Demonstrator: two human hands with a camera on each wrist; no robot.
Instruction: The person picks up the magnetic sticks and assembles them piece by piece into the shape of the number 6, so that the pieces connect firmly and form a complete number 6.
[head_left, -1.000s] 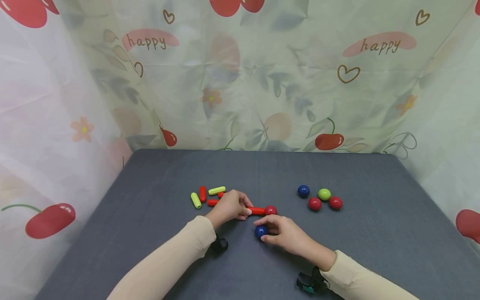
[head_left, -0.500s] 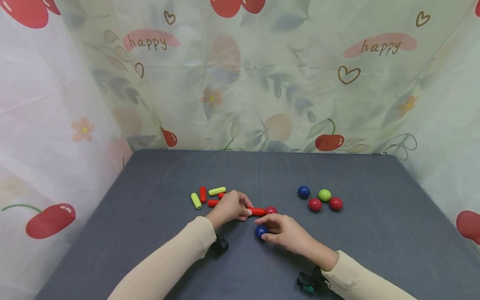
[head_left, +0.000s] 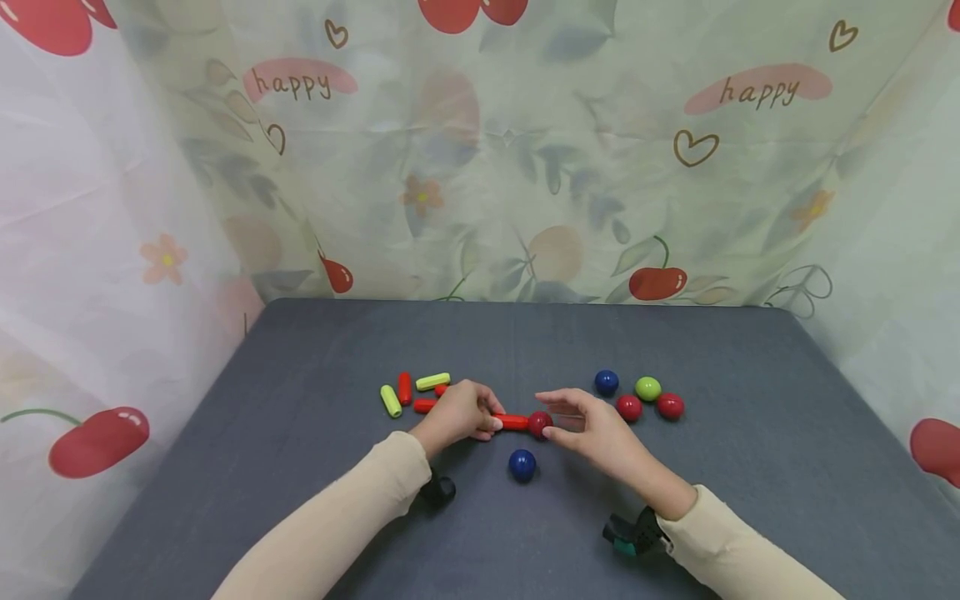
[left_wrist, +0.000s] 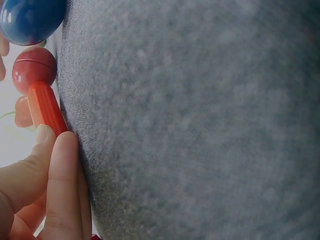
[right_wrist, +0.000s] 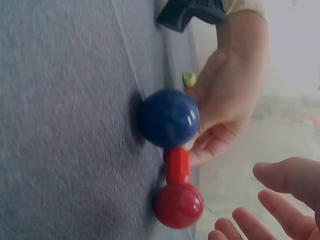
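Note:
My left hand (head_left: 463,410) pinches a red ridged stick (head_left: 513,422) between thumb and fingers, low over the table. At the stick's right end sits a red ball (head_left: 539,424), touching it; the left wrist view shows the red ball (left_wrist: 35,70) meeting the stick (left_wrist: 47,107) end to end. Just right of that ball, my right hand (head_left: 596,429) has its fingers spread and holds nothing. In the right wrist view its fingers (right_wrist: 285,175) are apart from the red ball (right_wrist: 179,205). A dark blue ball (head_left: 522,465) lies nearer the front, free of both hands.
Left of my left hand lie several loose sticks, among them a yellow-green stick (head_left: 391,401) and a red stick (head_left: 405,388). Farther right are a blue ball (head_left: 607,382), a green ball (head_left: 648,388) and two red balls (head_left: 671,406). A grey cloth (head_left: 337,333) covers the table.
My right hand has left the blue ball and moved away from me and rightward, beside the red ball. The blue ball stays in place. My left hand keeps its pinch on the stick.

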